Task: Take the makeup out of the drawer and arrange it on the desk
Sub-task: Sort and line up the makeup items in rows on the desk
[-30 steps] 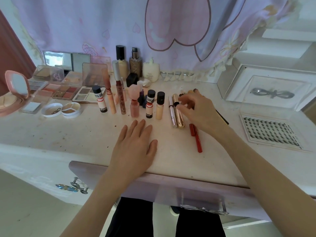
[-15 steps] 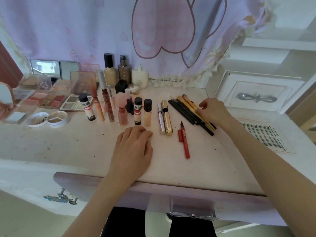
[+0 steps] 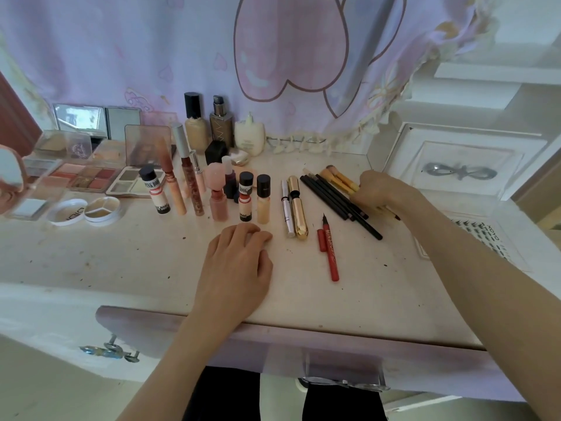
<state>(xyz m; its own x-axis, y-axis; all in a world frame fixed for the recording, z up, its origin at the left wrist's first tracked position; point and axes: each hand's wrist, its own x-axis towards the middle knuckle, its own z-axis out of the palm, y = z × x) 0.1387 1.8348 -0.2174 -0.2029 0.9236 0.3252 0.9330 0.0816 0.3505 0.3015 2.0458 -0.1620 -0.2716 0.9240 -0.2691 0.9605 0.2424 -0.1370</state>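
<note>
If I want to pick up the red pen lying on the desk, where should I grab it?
Pinch the red eyeliner pen around the middle of its barrel, coming straight down from above. It lies flat on the desk with bare space on both long sides. Its thin black tip is uncapped and points away from you, probably wet, so keep your fingers off it. Its small red cap lies beside it.

Bare desk point(image 3: 106, 262) lower left of frame: my hand passes freely there. Centre blocked by upright bottle row point(image 3: 243, 196). Right of centre, red liner pen point(image 3: 329, 253) and black pencils point(image 3: 337, 199) lie across my path.
</note>
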